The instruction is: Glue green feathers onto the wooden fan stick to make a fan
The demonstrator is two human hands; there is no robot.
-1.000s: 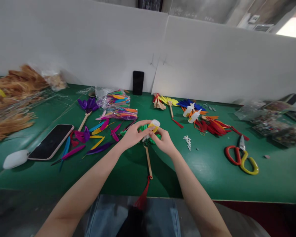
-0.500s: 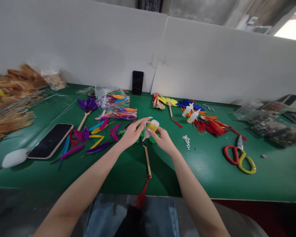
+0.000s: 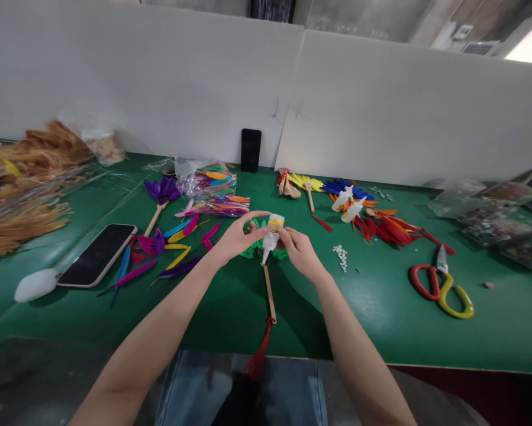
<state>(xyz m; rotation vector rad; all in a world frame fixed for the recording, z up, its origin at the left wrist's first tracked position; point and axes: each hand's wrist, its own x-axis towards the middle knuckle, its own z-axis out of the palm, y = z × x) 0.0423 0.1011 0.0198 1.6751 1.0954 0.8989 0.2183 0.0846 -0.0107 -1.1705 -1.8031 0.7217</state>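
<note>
Nozzle down, a small clear glue bottle [image 3: 273, 238] with a yellow label is pinched between both hands. My left hand [image 3: 239, 238] grips it from the left, and my right hand [image 3: 302, 255] from the right. Its tip points at the spot where the wooden handle [image 3: 270, 294] meets a green feather fan [image 3: 248, 252]. I cannot tell whether the tip touches the fan. The hands and bottle hide part of the feathers. From the lower end of the handle a red tassel [image 3: 260, 352] hangs over the table edge.
Loose coloured feathers [image 3: 177, 254], a purple feather fan [image 3: 163, 190] and a phone [image 3: 97, 255] lie left. On the right are white beads [image 3: 340, 258], red-and-yellow scissors [image 3: 443, 284], two more glue bottles [image 3: 352, 209] and red feathers [image 3: 392, 228]. White boards [image 3: 181, 89] line the back.
The glue bottle has tipped from a slant to nearly upright, nozzle down, its tip lower toward the top of the handle. Both hands have shifted slightly around it. The view has moved slightly left.
</note>
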